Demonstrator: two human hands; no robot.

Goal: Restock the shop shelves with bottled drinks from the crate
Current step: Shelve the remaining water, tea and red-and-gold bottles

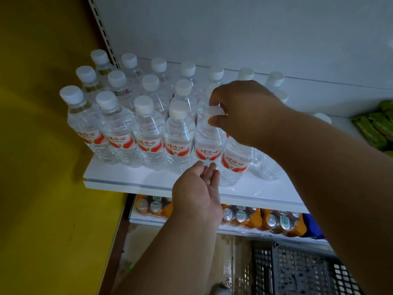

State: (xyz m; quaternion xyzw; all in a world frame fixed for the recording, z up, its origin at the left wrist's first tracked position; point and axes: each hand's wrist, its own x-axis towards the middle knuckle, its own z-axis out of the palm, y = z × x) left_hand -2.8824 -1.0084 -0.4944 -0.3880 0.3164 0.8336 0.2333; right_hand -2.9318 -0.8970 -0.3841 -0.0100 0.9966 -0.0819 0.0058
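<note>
Right hand pinching bottle cap

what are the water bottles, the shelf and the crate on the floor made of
Water bottles: clear, glossy thin plastic by the look, ribbed walls catching highlights, white matte caps. Shelf: smooth white board, probably painted metal; the finish alone doesn't settle it. Crate: dull grey moulded plastic, judging by its lattice openings.

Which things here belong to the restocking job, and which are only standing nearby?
Belonging to the job:
- water bottle that the right hand grips by its cap
- left hand, open below it
- rows of water bottles on the white shelf
- grey crate on the floor

Just nearby:
- orange drink cans on the lower shelf
- green packets at right
</note>
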